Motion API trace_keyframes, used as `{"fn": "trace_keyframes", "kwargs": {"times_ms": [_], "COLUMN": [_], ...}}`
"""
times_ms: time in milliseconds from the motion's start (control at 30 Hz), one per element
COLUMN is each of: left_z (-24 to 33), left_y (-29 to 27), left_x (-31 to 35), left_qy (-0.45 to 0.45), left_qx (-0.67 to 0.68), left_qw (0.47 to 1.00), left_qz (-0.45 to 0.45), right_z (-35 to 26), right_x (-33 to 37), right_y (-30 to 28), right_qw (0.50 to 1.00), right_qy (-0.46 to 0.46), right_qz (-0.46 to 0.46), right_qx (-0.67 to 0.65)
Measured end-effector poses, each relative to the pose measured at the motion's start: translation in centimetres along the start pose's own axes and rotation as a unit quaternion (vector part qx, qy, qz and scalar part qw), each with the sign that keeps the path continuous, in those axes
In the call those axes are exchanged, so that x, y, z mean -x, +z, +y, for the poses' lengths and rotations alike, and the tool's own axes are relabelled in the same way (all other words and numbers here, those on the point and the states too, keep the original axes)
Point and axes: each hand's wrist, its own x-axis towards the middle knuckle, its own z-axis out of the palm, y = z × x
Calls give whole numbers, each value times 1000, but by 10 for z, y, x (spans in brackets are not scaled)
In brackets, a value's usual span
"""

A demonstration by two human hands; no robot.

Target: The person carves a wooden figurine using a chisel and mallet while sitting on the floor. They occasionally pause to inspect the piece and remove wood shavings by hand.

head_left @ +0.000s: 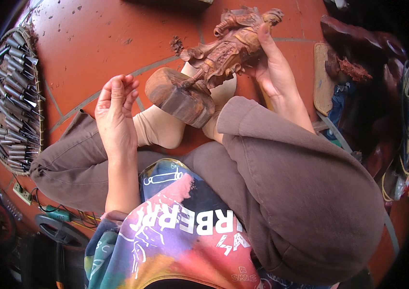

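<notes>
A carved figure of reddish-brown wood (231, 50) leans diagonally in front of me, its upper end toward the far right. My right hand (279, 72) is closed around its side, the thumb lying along the upper part. The figure rises from a thick, smooth wooden base (178, 96), tilted toward me above my feet. To the left of that base, apart from it, is my left hand (117, 103). Its fingers are curled in with the thumb pressed against them; whatever they may hold is hidden.
A woven basket (40, 91) full of dark-handled carving tools (14, 101) lies at the left. Wood crumbs dot the red tiled floor (103, 38). A power strip (22, 192) and cables sit at lower left. Dark polished wood (363, 43) and a tan pad (322, 79) are at right.
</notes>
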Motion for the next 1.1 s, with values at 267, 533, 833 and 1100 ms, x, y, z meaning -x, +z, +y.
{"fn": "trace_keyframes", "kwargs": {"times_ms": [267,533,833,1100], "left_z": [-10,-15,-16,-20], "left_y": [2,-16,-24,-18], "left_x": [-1,-15,-23,-25], "left_qy": [-177,-195,-258,-253], "left_qx": [136,141,189,216], "left_qw": [970,970,946,939], "left_qz": [-101,14,57,84], "right_z": [-16,3,-35,-34], "right_x": [-30,-83,-78,-66], "right_y": [12,32,65,53], "right_qw": [985,969,936,949], "right_qy": [137,140,106,62], "right_qz": [-83,-202,-119,-107], "right_qx": [-71,25,315,290]}}
